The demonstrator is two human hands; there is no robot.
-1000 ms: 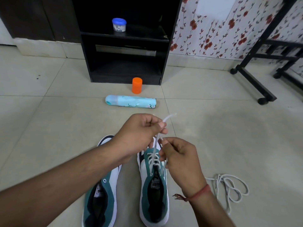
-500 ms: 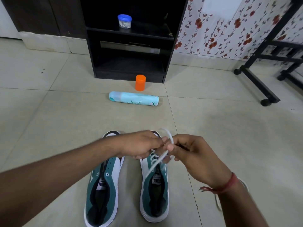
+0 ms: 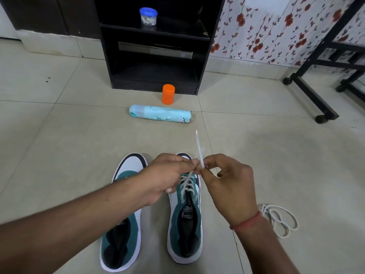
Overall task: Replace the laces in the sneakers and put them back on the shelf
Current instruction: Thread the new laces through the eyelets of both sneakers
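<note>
Black shelf (image 3: 156, 46) sits at 12 o'clock on the tiled floor (image 3: 59, 135). We've got both teal sneakers side by side at 6: the left sneaker (image 3: 122, 234) has no lace, the right sneaker (image 3: 185, 224) is half laced. Our left hand (image 3: 167, 177) and right hand (image 3: 229, 186) both pinch the white lace (image 3: 199, 149) over its toe. The spare lace (image 3: 280, 220) is coiled at 4.

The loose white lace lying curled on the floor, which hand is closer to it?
Right. The right hand is just left of and beyond the loose white lace, its wrist almost beside it. The left hand is farther left, over the laced green-and-white sneaker.
</note>
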